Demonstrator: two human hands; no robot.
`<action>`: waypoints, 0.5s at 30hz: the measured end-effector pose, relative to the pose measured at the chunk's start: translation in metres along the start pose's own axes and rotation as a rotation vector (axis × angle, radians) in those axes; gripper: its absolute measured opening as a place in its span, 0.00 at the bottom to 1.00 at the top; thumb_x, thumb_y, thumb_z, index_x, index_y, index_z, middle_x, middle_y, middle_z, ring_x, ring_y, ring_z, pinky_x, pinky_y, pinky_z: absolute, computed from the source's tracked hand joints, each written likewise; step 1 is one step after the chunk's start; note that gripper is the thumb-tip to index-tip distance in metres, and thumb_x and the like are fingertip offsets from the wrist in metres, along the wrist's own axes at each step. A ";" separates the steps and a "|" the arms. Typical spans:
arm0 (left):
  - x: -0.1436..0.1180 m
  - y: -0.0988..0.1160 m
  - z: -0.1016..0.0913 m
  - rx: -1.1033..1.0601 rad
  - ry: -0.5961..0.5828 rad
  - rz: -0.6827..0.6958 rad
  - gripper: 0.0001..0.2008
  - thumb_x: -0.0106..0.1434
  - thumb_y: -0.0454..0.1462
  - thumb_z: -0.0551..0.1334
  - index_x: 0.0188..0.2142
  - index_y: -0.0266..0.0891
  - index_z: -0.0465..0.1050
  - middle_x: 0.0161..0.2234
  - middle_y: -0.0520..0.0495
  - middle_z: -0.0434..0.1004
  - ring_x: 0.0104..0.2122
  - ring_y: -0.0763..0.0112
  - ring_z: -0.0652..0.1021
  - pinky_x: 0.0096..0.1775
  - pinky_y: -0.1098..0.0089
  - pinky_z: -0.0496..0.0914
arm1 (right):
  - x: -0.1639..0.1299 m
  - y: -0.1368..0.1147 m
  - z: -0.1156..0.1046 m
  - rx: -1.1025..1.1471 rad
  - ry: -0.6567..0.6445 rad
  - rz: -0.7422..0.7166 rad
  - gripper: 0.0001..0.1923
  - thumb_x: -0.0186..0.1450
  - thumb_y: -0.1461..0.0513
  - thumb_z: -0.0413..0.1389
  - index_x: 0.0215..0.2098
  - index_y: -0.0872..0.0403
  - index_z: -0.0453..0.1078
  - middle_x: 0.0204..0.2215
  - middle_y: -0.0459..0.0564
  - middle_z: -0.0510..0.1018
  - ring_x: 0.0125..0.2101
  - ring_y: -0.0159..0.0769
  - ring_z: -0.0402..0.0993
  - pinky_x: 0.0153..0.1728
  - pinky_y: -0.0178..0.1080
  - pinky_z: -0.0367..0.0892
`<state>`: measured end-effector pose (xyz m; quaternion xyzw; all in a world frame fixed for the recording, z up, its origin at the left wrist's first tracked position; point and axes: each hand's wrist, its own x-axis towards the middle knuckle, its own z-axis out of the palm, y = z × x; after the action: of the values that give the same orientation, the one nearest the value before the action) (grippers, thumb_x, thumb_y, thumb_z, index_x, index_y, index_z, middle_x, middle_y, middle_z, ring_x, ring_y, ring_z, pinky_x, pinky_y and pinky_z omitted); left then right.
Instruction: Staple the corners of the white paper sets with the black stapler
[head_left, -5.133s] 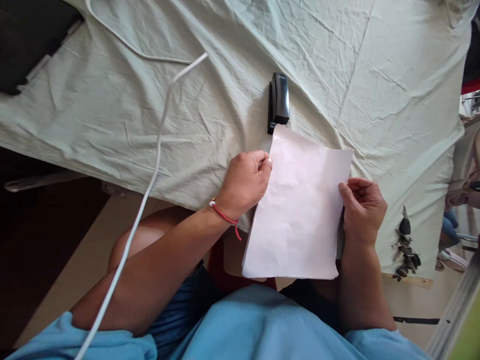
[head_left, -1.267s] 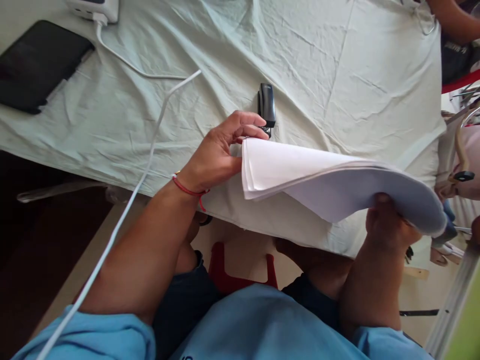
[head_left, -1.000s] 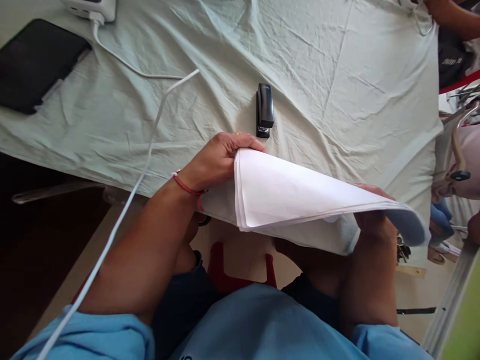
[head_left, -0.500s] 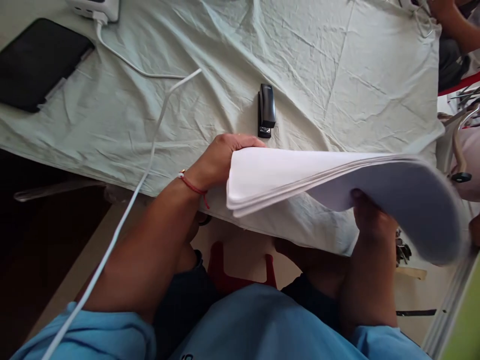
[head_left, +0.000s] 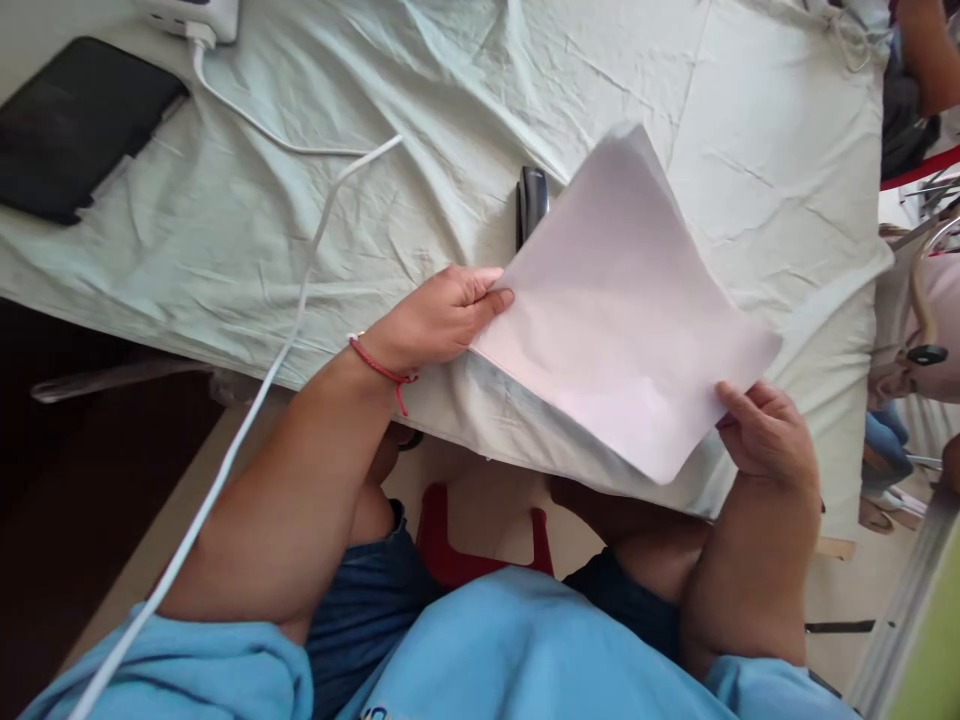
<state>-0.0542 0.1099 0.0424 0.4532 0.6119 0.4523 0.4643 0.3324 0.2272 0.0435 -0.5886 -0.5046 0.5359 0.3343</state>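
A stack of white paper sheets (head_left: pixel 615 310) is held up at a slant over the table's near edge. My left hand (head_left: pixel 446 315), with a red string bracelet (head_left: pixel 379 368) at its wrist, pinches the left edge, thumb on top. At the right corner my right hand (head_left: pixel 769 430) grips the sheets, thumb above and fingers partly hidden beneath. Just behind the paper a black stapler (head_left: pixel 532 198) stands on the cloth, its near end covered by the sheets.
A pale cloth (head_left: pixel 315 240) with wrinkles covers the table. A black tablet-like case (head_left: pixel 82 125) lies at the left, near a white power adapter (head_left: pixel 199 15) whose white cable (head_left: pixel 262 390) runs across my left arm. Another person's arm (head_left: pixel 930 60) shows at the far right.
The stack was folded over with its far side curling down at the right; now it lies flatter and turned diagonally, partly covering the stapler. My left thumb has come on top of the paper.
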 end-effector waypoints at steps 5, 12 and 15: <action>0.000 0.006 -0.005 0.075 -0.306 -0.010 0.12 0.68 0.46 0.62 0.34 0.42 0.80 0.30 0.50 0.81 0.30 0.66 0.78 0.33 0.71 0.70 | 0.001 -0.010 -0.026 -0.026 -0.082 -0.039 0.30 0.57 0.45 0.74 0.53 0.49 0.82 0.41 0.51 0.87 0.37 0.38 0.85 0.37 0.38 0.80; 0.002 0.009 0.001 0.247 -0.378 0.103 0.12 0.67 0.44 0.61 0.31 0.43 0.78 0.27 0.50 0.76 0.28 0.65 0.75 0.34 0.69 0.66 | -0.013 -0.010 -0.016 -0.181 -0.362 0.029 0.30 0.54 0.49 0.78 0.53 0.48 0.83 0.42 0.52 0.88 0.39 0.42 0.86 0.38 0.39 0.83; 0.001 0.008 0.002 0.190 -0.344 0.061 0.11 0.66 0.44 0.63 0.31 0.42 0.78 0.29 0.50 0.79 0.29 0.66 0.76 0.33 0.69 0.66 | -0.021 -0.007 0.006 -0.154 -0.329 0.148 0.21 0.56 0.51 0.77 0.45 0.49 0.85 0.33 0.49 0.87 0.28 0.41 0.84 0.26 0.39 0.80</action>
<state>-0.0508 0.1123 0.0500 0.5841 0.5495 0.3222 0.5030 0.3268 0.2084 0.0551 -0.5526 -0.5473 0.6076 0.1611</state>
